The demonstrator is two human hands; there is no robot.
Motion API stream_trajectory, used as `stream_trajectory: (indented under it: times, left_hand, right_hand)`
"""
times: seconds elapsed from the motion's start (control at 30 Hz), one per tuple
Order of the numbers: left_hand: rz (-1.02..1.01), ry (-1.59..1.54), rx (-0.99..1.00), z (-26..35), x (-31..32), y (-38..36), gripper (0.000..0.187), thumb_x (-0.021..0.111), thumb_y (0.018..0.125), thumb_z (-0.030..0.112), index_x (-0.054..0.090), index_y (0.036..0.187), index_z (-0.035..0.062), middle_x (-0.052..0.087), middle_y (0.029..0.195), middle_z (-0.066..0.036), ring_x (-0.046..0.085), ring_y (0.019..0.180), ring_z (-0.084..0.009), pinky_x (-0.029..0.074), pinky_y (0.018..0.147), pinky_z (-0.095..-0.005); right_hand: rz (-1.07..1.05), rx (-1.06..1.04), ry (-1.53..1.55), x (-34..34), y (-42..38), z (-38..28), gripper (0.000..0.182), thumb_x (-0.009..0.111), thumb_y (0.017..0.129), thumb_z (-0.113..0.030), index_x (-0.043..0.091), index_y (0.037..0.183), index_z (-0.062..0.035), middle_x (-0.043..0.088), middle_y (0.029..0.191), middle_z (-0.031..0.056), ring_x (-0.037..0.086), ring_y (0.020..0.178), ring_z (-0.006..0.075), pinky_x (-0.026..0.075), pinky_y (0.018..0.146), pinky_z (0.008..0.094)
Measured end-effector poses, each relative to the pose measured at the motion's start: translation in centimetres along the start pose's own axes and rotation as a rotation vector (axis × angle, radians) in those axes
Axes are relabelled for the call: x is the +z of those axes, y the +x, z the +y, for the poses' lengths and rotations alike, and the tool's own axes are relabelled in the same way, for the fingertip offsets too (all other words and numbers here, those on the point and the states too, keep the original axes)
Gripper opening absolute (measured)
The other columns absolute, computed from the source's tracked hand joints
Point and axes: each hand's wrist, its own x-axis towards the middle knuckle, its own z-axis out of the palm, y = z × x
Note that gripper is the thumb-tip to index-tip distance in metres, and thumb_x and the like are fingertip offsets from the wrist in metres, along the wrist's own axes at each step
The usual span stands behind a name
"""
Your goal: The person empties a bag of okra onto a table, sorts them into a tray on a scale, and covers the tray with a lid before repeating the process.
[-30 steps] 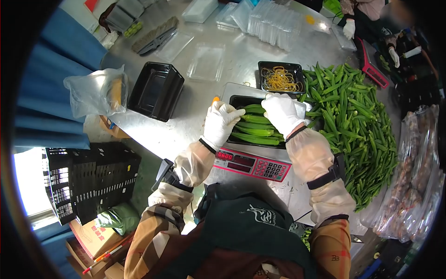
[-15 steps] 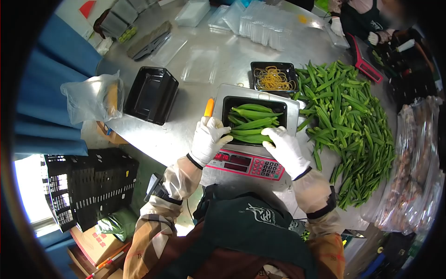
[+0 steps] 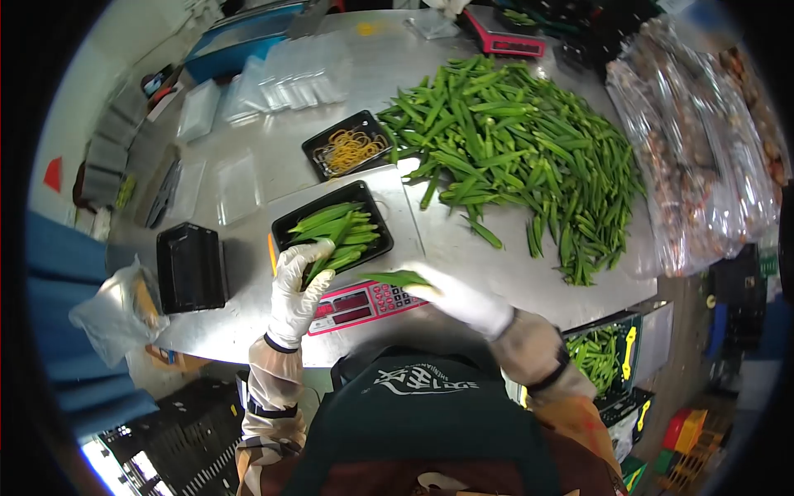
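Note:
A black tray [image 3: 383, 241] holding green okra pods [image 3: 339, 230] rests on a scale with a red keypad panel [image 3: 364, 306]. My gloved left hand [image 3: 299, 285] is at the tray's near left edge, fingers closed around an okra pod. To the right of the tray, my gloved right hand [image 3: 451, 298], slightly blurred, holds another okra pod [image 3: 395, 278] that points left over the scale. A large heap of okra [image 3: 529, 149] covers the table to the right. Behind the tray, a small black tray [image 3: 313, 147] contains yellow rubber bands [image 3: 351, 151].
Stacked empty black trays [image 3: 191, 269] and a plastic bag [image 3: 124, 314] are at the left. Clear lids [image 3: 298, 74] lie at the back. Another red scale [image 3: 506, 40] stands at the back; bagged goods [image 3: 686, 149] lie at the right. An okra crate [image 3: 595, 360] sits below the table's right edge.
The camera view has turned to the right. My right hand has moved away from the tray and now holds an okra pod. My left hand remains at the tray, now gripping a pod.

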Motion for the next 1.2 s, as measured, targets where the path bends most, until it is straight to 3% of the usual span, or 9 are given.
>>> stream_trajectory:
  times: [0.03, 0.13, 0.23, 0.43, 0.53, 0.8, 0.9, 1.1, 1.2]
  left_hand:
    - [0.020, 0.085, 0.046, 0.0, 0.6, 0.4, 0.044, 0.074, 0.082, 0.012, 0.062, 0.124, 0.0082, 0.062, 0.116, -0.011, 0.054, 0.111, -0.0276, 0.042, 0.099, -0.0372]
    - [0.035, 0.504, 0.007, -3.0, 1.6, 0.5, 0.069, 0.075, 0.080, 0.021, 0.047, 0.142, 0.0116, 0.049, 0.139, -0.016, 0.043, 0.127, -0.0368, 0.033, 0.110, -0.0456]
    - [-0.031, 0.620, -0.034, -6.2, 3.2, -0.3, 0.069, 0.073, 0.081, 0.027, 0.047, 0.143, 0.0145, 0.029, 0.155, -0.019, 0.032, 0.137, -0.0420, 0.026, 0.113, -0.0490]
    - [-0.194, 0.659, 0.067, -4.9, 4.5, 2.9, 0.062, 0.070, 0.084, 0.024, 0.050, 0.142, 0.0200, 0.031, 0.154, -0.018, 0.029, 0.138, -0.0424, 0.026, 0.114, -0.0486]
    - [-0.096, 0.537, 0.078, -4.3, 4.3, 3.5, 0.061, 0.070, 0.084, 0.020, 0.049, 0.141, 0.0174, 0.040, 0.148, -0.017, 0.031, 0.137, -0.0407, 0.027, 0.114, -0.0477]
    - [0.323, 0.447, -0.155, -8.4, -4.6, -3.6, 0.040, 0.064, 0.086, -0.002, 0.061, 0.126, 0.0048, 0.061, 0.126, -0.012, 0.054, 0.121, -0.0273, 0.040, 0.106, -0.0377]
    - [0.584, 0.166, -0.438, -8.9, -6.3, -6.7, 0.029, 0.061, 0.092, 0.001, 0.063, 0.121, -0.0004, 0.067, 0.119, -0.009, 0.061, 0.108, -0.0151, 0.044, 0.099, -0.0274]
    - [0.700, 0.157, -0.382, -8.8, -7.0, -8.2, 0.026, 0.062, 0.092, 0.002, 0.066, 0.118, 0.0009, 0.070, 0.113, -0.008, 0.063, 0.099, -0.0106, 0.048, 0.089, -0.0230]
    - [0.740, 0.068, -0.399, -9.0, -6.6, -8.5, 0.026, 0.063, 0.092, 0.002, 0.066, 0.118, 0.0031, 0.070, 0.111, -0.007, 0.063, 0.098, -0.0104, 0.048, 0.088, -0.0234]
  right_hand:
    - [-0.052, 0.110, -0.066, -1.9, -4.0, 3.2, 0.043, 0.056, 0.099, -0.030, 0.051, 0.132, -0.0031, 0.062, 0.115, 0.0141, 0.061, 0.095, 0.0197, 0.048, 0.086, 0.0325]
    - [0.000, 0.553, -0.660, -8.2, -18.5, 8.5, 0.032, 0.069, 0.083, -0.028, 0.069, 0.108, -0.0093, 0.069, 0.091, 0.0173, 0.065, 0.085, 0.0384, 0.052, 0.079, 0.0428]
    - [-0.132, 0.941, -1.109, -10.3, -28.4, 12.2, 0.055, 0.079, 0.072, -0.034, 0.064, 0.118, -0.0072, 0.066, 0.112, 0.0150, 0.065, 0.098, 0.0353, 0.052, 0.086, 0.0431]
    - [0.589, 0.432, -0.350, -10.2, -13.3, 12.9, 0.034, 0.067, 0.085, -0.029, 0.068, 0.104, -0.0008, 0.069, 0.100, 0.0197, 0.066, 0.093, 0.0359, 0.051, 0.082, 0.0425]
    - [0.662, 0.321, -0.565, -7.6, -4.8, 16.6, 0.038, 0.069, 0.082, -0.021, 0.064, 0.118, -0.0087, 0.067, 0.107, 0.0175, 0.062, 0.100, 0.0357, 0.050, 0.087, 0.0423]
    - [0.714, 0.651, -0.536, -9.0, -3.9, 17.2, 0.025, 0.063, 0.082, -0.022, 0.068, 0.102, -0.0100, 0.066, 0.102, 0.0141, 0.062, 0.096, 0.0336, 0.051, 0.081, 0.0449]
    - [0.682, 0.777, -0.752, -10.9, -6.6, 21.8, 0.041, 0.066, 0.079, -0.019, 0.064, 0.120, -0.0112, 0.063, 0.114, 0.0129, 0.060, 0.101, 0.0333, 0.049, 0.088, 0.0424]
    - [0.592, 0.955, -0.736, -11.5, -8.0, 25.7, 0.041, 0.061, 0.081, -0.028, 0.061, 0.117, -0.0090, 0.068, 0.100, 0.0214, 0.065, 0.088, 0.0429, 0.052, 0.080, 0.0498]
    - [0.863, 0.342, -0.640, -9.8, -5.5, 19.7, 0.036, 0.061, 0.089, -0.015, 0.058, 0.124, -0.0028, 0.066, 0.111, 0.0198, 0.064, 0.098, 0.0355, 0.049, 0.089, 0.0419]
